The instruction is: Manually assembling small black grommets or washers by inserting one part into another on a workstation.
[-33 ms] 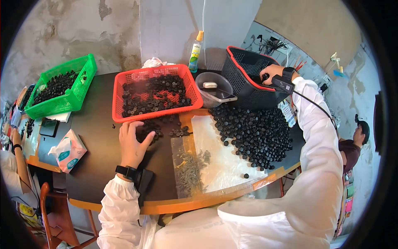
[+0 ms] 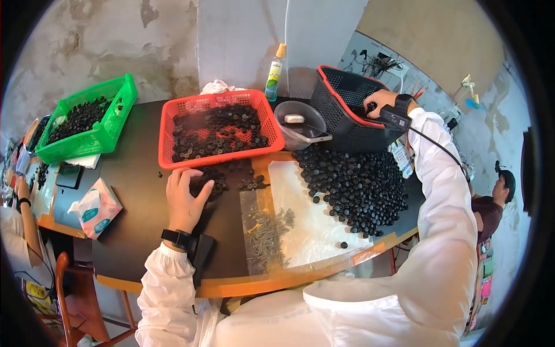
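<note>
Red basket (image 2: 272, 124): black caps, partly filled. Green basket (image 2: 118, 124): the same caps. Black basket (image 2: 347, 118): tilted, with a pile of caps (image 2: 361, 188) below it. Grey bowl (image 2: 300, 133): one small pale item. My left hand (image 2: 184, 199): fingers spread, flat over loose caps (image 2: 217, 180) beside the red basket. My right hand (image 2: 378, 103): curled over the black basket's rim; I cannot tell what it pinches.

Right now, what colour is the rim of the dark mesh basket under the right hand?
Red, seen in the head view: the dark mesh basket has a red rim.
</note>
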Available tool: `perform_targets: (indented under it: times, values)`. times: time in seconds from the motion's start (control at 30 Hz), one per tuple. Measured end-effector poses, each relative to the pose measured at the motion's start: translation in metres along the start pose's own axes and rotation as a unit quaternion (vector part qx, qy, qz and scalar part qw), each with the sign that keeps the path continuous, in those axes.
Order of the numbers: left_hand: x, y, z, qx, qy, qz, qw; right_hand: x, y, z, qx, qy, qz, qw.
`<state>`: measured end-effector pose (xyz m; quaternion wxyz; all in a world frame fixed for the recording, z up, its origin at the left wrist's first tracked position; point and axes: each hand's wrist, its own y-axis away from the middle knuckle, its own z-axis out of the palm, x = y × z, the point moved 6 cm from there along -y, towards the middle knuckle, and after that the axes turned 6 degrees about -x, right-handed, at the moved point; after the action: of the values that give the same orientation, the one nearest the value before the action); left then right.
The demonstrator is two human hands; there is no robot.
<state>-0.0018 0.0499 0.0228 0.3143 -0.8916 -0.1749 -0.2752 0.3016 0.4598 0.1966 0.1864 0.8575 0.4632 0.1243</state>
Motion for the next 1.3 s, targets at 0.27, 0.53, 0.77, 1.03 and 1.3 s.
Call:
perform_targets:
  times: [0.27, 0.53, 0.77, 1.03, 1.3]
  values:
    - [-0.047, 0.001, -0.023, 0.168, 0.24, -0.105, 0.95, -0.102, 0.029, -0.101, 0.17, 0.024, -0.117, 0.978]
    - [-0.088, 0.008, -0.021, 0.232, 0.395, -0.192, 0.868, -0.367, -0.006, 0.001, 0.216, 0.064, -0.411, 0.883]
    - [-0.092, 0.01, -0.004, 0.243, 0.485, -0.244, 0.804, -0.426, -0.07, 0.095, 0.289, -0.003, -0.406, 0.867]
    - [-0.06, 0.015, 0.024, 0.191, 0.583, -0.215, 0.76, -0.422, -0.091, 0.115, 0.325, -0.002, -0.365, 0.873]
    - [-0.055, 0.027, 0.038, 0.169, 0.571, -0.212, 0.774, -0.418, -0.092, 0.127, 0.349, 0.087, -0.33, 0.873]
